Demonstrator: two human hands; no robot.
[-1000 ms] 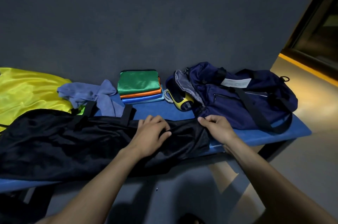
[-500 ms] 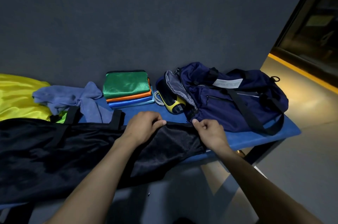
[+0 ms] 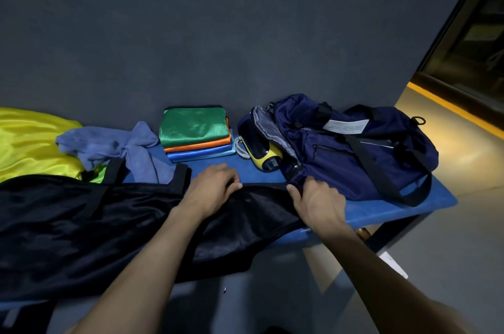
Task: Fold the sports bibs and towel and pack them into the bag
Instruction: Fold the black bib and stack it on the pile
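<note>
Bench (image 3: 425,198): blue, carries everything.
Black bib (image 3: 81,224): spread along the front edge.
Bag (image 3: 354,148): navy, right end.
Folded bibs (image 3: 195,129): stacked beside the bag.
Towel (image 3: 114,142): crumpled, left of the stack.
Left hand (image 3: 211,192): pinching the bib's far edge.
Right hand (image 3: 319,202): gripping the bib's right corner.

You have a plain black bib (image 3: 81,224) with a slight sheen spread across the blue worktop (image 3: 395,205). To your far left lies a bright yellow bib (image 3: 30,142), and a sliver of lime green cloth (image 3: 98,173) shows at its edge. The crumpled towel (image 3: 109,142) is a dull lavender blue. The folded stack (image 3: 196,134) runs green on top, then orange, then blue. The bag (image 3: 354,148) is navy with black straps, a grey lining and a white label (image 3: 345,124). Inside its mouth you see a yellow and black shoe (image 3: 263,153). The wall (image 3: 218,33) is dark grey.
</note>
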